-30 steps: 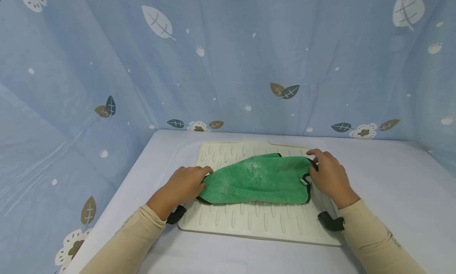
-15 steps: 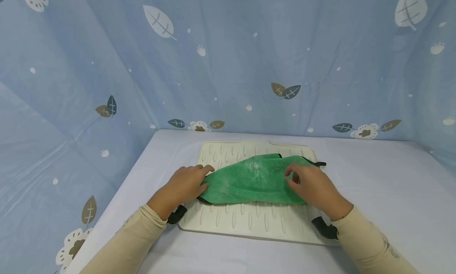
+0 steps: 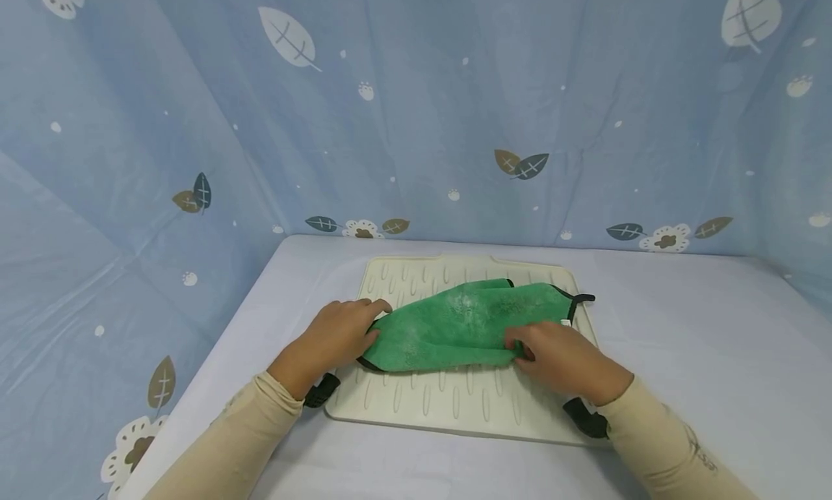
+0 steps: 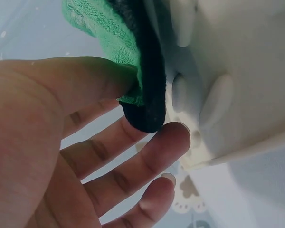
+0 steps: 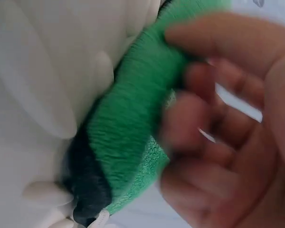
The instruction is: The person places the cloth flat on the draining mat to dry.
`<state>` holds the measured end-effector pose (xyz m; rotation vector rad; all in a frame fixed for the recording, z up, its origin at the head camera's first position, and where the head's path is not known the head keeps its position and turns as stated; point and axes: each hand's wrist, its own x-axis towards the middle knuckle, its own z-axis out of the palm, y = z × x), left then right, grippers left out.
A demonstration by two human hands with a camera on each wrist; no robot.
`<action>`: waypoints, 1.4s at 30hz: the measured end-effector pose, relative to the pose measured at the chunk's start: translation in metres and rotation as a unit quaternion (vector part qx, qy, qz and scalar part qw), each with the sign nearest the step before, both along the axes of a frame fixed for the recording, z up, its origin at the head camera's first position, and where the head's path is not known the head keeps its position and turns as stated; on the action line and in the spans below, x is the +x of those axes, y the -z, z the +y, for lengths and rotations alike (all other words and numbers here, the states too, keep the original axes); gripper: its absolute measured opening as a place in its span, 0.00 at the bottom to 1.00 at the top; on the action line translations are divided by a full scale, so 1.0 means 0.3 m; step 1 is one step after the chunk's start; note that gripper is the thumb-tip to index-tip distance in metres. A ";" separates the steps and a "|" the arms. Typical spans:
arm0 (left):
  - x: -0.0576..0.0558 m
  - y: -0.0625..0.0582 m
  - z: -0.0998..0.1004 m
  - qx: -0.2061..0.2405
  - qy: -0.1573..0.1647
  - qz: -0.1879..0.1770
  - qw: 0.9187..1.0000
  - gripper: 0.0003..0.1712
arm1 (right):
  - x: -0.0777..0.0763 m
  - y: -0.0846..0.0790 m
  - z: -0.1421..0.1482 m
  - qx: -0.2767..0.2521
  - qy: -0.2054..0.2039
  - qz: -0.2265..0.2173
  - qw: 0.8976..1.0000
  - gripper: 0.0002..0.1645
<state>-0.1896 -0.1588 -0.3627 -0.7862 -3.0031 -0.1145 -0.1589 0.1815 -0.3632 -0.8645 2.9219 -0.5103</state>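
Note:
A green plush towel with black edging lies folded lengthwise across a cream ribbed mat. Pale fuzz marks its middle. My left hand pinches the towel's left end; in the left wrist view the thumb presses on the green pile near the black edging, and the other fingers reach behind and below. On the right, my right hand pinches the front edge of the towel, which bunches up there. The right wrist view shows its thumb and curled fingers around the green fold, slightly blurred.
The mat lies on a white-covered table. Behind and to the left hangs a blue curtain with leaf prints. A black hanging loop sticks out at the towel's right corner. Black wrist cameras sit below both wrists.
My right hand has let go of the towel's right corner and moved left and nearer, taking hold of the front edge, which is now raised. The left hand stays put.

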 end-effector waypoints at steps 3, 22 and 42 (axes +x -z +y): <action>0.000 0.001 0.001 0.004 -0.003 -0.008 1.000 0.20 | -0.005 -0.001 0.002 0.006 0.039 0.054 0.998 0.10; 0.000 0.001 0.005 0.015 -0.002 -0.025 1.000 0.20 | -0.038 0.028 0.018 0.007 0.033 0.150 0.988 0.40; 0.000 0.002 0.012 0.013 -0.013 -0.047 0.999 0.20 | -0.035 0.043 0.025 0.012 -0.001 0.098 0.995 0.34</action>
